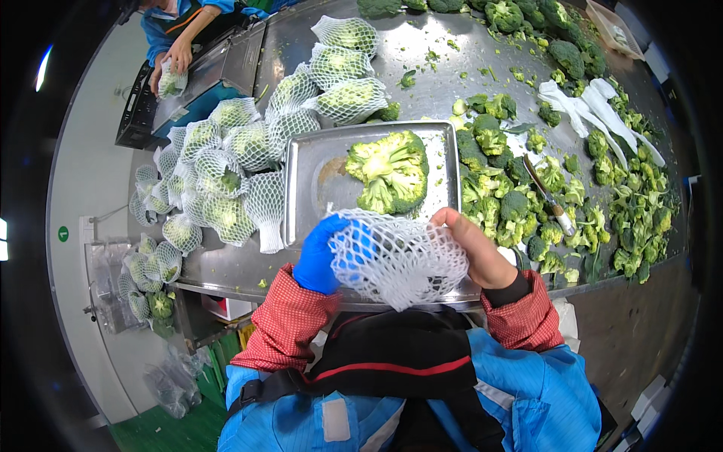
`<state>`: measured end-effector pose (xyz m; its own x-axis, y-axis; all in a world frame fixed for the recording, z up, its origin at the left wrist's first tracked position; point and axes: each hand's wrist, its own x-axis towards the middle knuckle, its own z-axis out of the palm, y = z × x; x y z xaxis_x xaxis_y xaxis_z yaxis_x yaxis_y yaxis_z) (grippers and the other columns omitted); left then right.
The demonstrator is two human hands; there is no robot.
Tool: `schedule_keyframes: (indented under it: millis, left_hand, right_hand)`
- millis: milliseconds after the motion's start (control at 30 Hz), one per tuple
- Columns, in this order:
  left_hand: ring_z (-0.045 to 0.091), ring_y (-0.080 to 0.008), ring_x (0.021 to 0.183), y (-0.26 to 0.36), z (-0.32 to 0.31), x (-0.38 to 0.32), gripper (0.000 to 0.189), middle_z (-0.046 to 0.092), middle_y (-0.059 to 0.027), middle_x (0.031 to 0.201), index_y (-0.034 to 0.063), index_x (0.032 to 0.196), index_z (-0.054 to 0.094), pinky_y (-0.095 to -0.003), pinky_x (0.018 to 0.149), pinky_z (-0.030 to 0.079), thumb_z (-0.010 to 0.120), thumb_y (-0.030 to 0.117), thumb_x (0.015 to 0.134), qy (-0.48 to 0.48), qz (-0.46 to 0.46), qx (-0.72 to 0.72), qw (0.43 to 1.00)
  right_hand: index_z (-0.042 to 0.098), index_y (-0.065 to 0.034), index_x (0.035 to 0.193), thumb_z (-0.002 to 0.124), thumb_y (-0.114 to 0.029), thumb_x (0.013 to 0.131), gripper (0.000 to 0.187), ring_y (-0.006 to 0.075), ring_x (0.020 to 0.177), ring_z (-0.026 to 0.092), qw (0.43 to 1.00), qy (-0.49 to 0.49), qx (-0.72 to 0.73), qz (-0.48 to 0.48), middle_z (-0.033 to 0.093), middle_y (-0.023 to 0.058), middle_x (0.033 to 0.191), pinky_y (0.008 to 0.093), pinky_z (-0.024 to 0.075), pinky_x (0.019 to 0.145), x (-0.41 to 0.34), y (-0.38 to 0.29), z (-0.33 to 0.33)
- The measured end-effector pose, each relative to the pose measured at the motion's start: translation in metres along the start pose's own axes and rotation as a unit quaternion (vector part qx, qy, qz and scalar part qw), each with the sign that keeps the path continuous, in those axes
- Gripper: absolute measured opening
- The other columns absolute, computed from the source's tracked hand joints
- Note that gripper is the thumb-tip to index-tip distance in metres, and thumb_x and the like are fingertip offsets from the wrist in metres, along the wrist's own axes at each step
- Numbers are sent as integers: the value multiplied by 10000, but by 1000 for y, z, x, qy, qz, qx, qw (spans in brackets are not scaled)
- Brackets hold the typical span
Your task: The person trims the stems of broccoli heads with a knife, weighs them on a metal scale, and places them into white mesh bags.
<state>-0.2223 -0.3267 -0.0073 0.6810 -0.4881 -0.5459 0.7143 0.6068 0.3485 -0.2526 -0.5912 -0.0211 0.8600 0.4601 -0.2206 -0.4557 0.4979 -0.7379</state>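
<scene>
My left hand (325, 254), in a blue glove, grips one side of a white foam mesh sleeve (401, 260). Bare-skinned, my right hand (477, 246) pinches the sleeve's other side, so it spreads wide between both hands. The mesh hangs over the near edge of a shallow metal tray (308, 144). Inside that tray lies a large broccoli head (390, 169), its cut stem side turned up, just beyond the sleeve. Part of my left fingers shows through the mesh.
Mesh-wrapped broccoli heads (214, 181) pile up left of the tray. Loose florets (508, 209) cover the right side, with a knife (548, 195) and white gloves (593, 113) among them. At the upper left, a co-worker's hands (179, 56) hold a wrapped head near a black device (135, 110).
</scene>
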Motion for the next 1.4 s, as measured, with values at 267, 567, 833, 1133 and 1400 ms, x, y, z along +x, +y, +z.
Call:
schedule_keyframes:
  millis: [267,567,833,1133,1400]
  left_hand:
    - [648,-236,856,11,8,-2,284,655,-123,966,12,1100,568,-353,761,538,499,205,904,28,-60,54,996]
    - [615,-202,951,-2,26,15,316,613,-103,1073,30,1174,515,-336,828,514,452,251,957,-36,-30,225,973]
    - [628,-246,926,4,19,17,347,625,-112,1083,44,1195,521,-388,842,516,443,277,950,20,-12,63,998]
    - [637,-250,943,18,17,12,297,650,-129,1043,35,1148,569,-400,869,512,483,220,932,15,-102,14,995]
    - [630,-227,934,3,22,17,356,624,-127,1072,19,1239,483,-349,839,514,465,219,946,40,-65,153,985]
  right_hand:
    - [523,-18,1100,636,-113,809,326,130,933,551,983,6,-183,33,580,59,1010,280,440,847,-2,-29,-3]
    - [522,13,994,405,-29,836,201,149,861,579,978,-76,191,31,595,76,949,292,471,806,22,-12,6]
    - [425,-28,1199,642,-196,828,461,136,875,577,950,22,-310,-6,603,87,966,279,468,784,14,-17,29]
    - [583,18,1077,477,-102,936,213,109,752,605,955,106,-276,-16,606,34,818,235,496,702,2,-28,-29]
    - [567,-26,976,675,-255,826,294,111,625,586,879,103,-460,-65,584,25,675,251,453,547,9,-17,28]
